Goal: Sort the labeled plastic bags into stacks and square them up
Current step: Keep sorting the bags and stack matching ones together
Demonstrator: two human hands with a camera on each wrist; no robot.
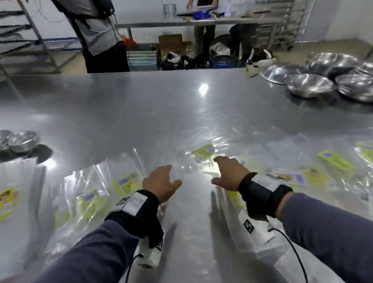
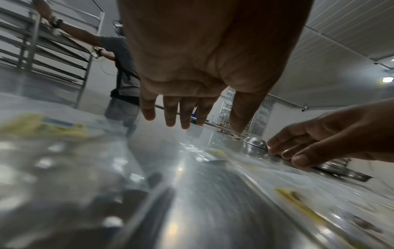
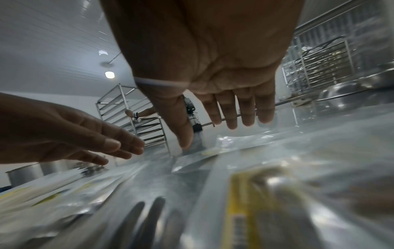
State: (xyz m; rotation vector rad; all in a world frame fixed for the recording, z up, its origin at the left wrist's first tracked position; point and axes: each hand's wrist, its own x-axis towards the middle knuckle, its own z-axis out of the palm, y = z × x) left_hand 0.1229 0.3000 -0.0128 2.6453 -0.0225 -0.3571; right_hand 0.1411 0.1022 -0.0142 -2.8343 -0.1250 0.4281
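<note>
Hovering flat-fingered, left hand point(image 1: 160, 182), right hand point(image 1: 230, 173), both holding nothing, above scattered labeled bags point(image 1: 125, 183), two foil-dish stacks point(image 1: 11, 141)

Head view: high, facing forward and down across the steel tabletop point(image 1: 153, 103), both forearms in frame. Wrist views: low under each palm, very close, facing along the fingers point(image 2: 170, 114). All three share the tabletop's middle strip and both hands.

Labelled clear plastic bags point(image 1: 125, 185) lie strewn across the steel bench's point(image 1: 130, 105) near edge; round steel bowls point(image 1: 309, 84) sit far right, stacked foil dishes point(image 1: 22, 141) far left.
</note>
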